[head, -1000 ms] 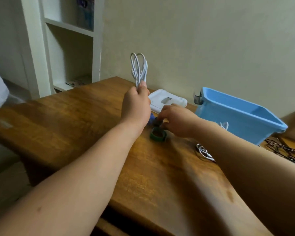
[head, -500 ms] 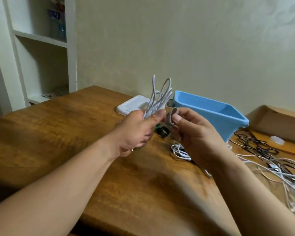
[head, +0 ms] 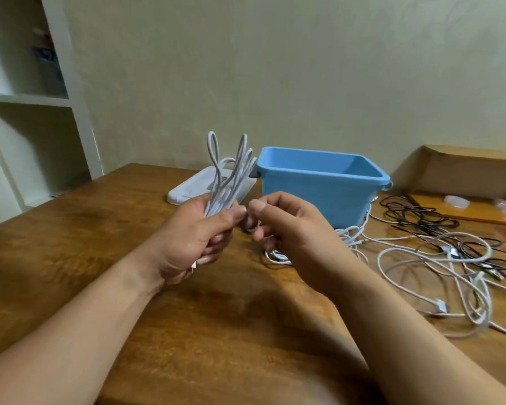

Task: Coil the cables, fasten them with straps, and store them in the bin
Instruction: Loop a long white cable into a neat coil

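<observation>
Left hand grips the coiled white cable at mid-bundle. Its fingers are curled tight round it and the thumb lies across the front. The loops stand up above my fist, held over the table.

Right hand is just beside it, thumb and forefinger pinching a small dark strap. The strap is blurred, so its detail is unclear. It sits close to my left thumb tip; I cannot tell whether they touch.

Blue bin stands behind both hands, top open. White flat lid lies left of the bin, behind the bundle. A small white coil is on the table, partly under my right hand. Loose white cables sprawl at right, tangled with black cables nearer the cardboard box. White shelf unit at far left.
</observation>
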A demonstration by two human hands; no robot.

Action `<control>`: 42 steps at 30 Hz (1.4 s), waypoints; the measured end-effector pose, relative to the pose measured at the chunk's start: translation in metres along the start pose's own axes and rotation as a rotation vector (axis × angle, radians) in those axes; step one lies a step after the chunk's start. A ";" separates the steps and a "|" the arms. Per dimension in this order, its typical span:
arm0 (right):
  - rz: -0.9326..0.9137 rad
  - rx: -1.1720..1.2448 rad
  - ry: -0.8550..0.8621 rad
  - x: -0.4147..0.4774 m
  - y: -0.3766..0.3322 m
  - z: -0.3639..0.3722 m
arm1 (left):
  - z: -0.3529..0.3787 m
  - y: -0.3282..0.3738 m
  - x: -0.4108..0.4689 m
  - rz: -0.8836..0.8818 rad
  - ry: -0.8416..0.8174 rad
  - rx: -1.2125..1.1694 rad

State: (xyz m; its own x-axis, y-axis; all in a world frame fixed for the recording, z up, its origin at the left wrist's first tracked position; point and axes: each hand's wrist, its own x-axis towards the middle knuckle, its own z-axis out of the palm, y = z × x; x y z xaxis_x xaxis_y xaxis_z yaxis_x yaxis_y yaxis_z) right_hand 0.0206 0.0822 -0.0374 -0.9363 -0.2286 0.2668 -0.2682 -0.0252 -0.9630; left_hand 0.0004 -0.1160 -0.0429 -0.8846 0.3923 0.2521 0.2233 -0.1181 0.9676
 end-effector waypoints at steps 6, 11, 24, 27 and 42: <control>0.045 0.479 -0.070 -0.002 -0.006 0.000 | -0.001 0.000 0.001 0.038 -0.014 -0.236; 0.037 0.641 -0.142 -0.003 -0.011 0.004 | 0.002 -0.003 0.002 0.019 -0.073 -0.406; -0.127 0.271 0.007 -0.004 -0.016 -0.004 | -0.007 -0.005 0.005 -0.119 0.017 -0.392; -0.222 0.277 0.056 -0.006 -0.021 0.003 | 0.003 -0.008 0.002 -0.146 -0.020 -0.218; -0.217 -0.348 0.275 -0.006 0.005 0.040 | 0.004 -0.023 0.012 0.060 0.117 0.612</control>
State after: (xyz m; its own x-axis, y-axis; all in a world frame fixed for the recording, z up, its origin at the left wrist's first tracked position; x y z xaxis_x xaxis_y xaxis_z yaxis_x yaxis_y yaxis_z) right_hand 0.0339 0.0444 -0.0454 -0.8630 0.0129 0.5051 -0.4796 0.2937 -0.8269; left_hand -0.0135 -0.1050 -0.0623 -0.8947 0.2943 0.3362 0.4371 0.4208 0.7949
